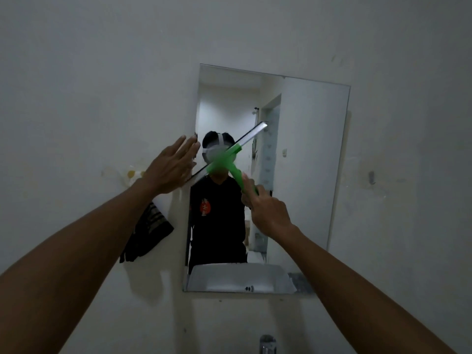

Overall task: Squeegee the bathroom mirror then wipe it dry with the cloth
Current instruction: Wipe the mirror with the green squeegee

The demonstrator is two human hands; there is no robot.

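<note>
The right hand (268,213) is closed round the squeegee (229,159) handle, blade tilted across the mirror (306,175); the left hand (171,169), fingers spread, holds nothing.

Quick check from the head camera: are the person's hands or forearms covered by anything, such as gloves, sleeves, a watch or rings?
No. The left hand and right hand are ungloved, both forearms are uncovered to the frame edge, and no watch, ring or band shows.

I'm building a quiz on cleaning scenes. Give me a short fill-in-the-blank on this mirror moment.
1. The squeegee handle is coloured ____.
2. The ____ hand grips that handle.
3. The left hand is open at the mirror's ____ edge.

Missing words: green; right; left
</note>
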